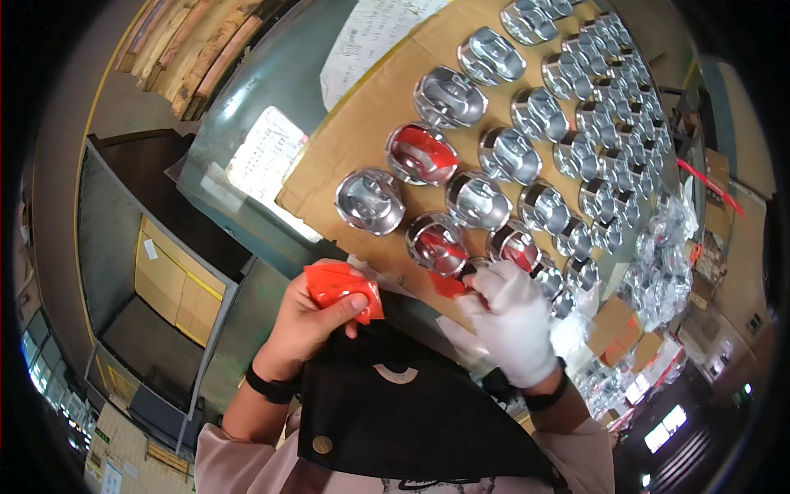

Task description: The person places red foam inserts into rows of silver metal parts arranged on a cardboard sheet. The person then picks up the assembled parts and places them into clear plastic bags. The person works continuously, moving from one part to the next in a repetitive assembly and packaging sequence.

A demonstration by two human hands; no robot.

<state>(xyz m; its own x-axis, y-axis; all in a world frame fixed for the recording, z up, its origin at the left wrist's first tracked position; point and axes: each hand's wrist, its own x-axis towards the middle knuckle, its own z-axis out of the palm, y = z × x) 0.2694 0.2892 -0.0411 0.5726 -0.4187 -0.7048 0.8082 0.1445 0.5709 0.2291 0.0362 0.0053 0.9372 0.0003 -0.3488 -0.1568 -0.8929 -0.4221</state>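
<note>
My bare left hand grips a wad of small red plastic packets, its thumb pressed flat on top. In a white glove, my right hand pinches one red packet at the near edge of the cardboard. Shiny metal pistons stand in rows just beyond my hands. Red packets lie in a few of them: one piston farther left, a nearer piston, and another partly behind my glove. The closest plain piston stands at the cardboard's left corner. My glove hides part of the nearest pistons.
Brown cardboard covers the green table. Written paper sheets lie at its left. Clear-bagged metal parts are heaped at the right beside an open cardboard box. A metal-framed cart stands lower left, wooden pallets upper left.
</note>
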